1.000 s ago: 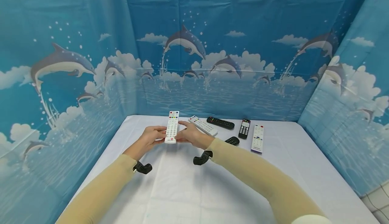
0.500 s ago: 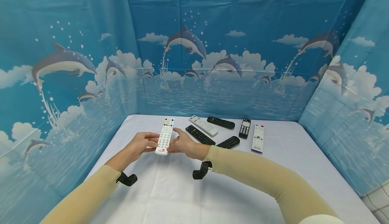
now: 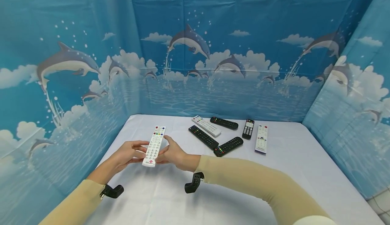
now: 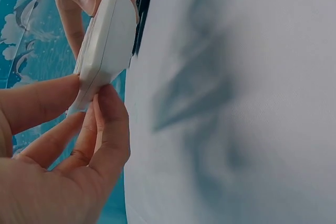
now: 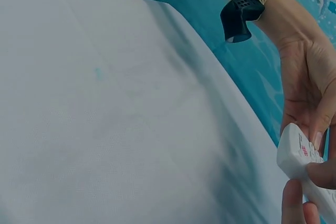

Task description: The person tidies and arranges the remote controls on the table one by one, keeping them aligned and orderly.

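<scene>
While the white remote (image 3: pixel 154 145) is pinched by the left hand (image 3: pixel 128 155) and the right hand (image 3: pixel 175 155) above the table (image 3: pixel 164 198), six other remotes (image 3: pixel 203 137) are scattered toward the table's far edge

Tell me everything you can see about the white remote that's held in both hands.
The remote is long, slim and white, seemingly plastic, with rows of pale keys, a line of small coloured buttons, red and blue ones at its top corners, and a reddish logo at the bottom. A thin seam runs along its side. It is held above the white tablecloth, keys facing the head camera, top end slanting rightward. The left hand and right hand grip its opposite edges.
</scene>
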`<action>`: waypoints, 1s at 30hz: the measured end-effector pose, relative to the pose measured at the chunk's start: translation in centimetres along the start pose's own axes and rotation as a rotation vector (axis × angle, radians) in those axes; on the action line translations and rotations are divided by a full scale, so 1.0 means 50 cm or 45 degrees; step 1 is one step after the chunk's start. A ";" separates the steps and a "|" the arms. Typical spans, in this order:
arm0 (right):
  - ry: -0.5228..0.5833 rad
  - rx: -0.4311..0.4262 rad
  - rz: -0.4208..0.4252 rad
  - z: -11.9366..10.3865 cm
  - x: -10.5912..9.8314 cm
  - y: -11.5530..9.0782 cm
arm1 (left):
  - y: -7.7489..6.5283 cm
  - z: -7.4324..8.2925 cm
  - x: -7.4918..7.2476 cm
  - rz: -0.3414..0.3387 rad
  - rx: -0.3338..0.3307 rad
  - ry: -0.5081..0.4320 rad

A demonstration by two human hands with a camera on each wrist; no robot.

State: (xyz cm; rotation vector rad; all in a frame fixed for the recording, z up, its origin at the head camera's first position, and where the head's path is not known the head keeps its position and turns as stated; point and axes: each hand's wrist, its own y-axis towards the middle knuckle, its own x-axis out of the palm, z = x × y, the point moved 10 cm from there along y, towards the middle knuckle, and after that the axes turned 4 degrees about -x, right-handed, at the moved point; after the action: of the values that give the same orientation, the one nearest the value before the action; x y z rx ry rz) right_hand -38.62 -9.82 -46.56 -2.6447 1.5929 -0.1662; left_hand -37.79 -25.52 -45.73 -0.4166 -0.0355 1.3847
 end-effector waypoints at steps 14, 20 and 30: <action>-0.081 0.034 -0.008 0.056 0.047 0.003 | -0.008 -0.060 -0.017 -0.128 -0.045 0.018; 0.026 0.055 0.015 0.090 0.062 0.017 | -0.002 -0.090 -0.027 -0.097 -0.075 0.020; 0.000 0.068 0.089 0.103 0.067 0.017 | 0.008 -0.119 -0.032 -0.071 -0.095 0.071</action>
State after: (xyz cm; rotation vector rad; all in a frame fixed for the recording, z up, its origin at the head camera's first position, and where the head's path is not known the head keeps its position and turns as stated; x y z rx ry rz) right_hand -37.20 -13.23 -51.55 -2.5461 1.6538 -0.2031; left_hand -36.90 -28.56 -51.02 -0.5129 -0.0529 1.3191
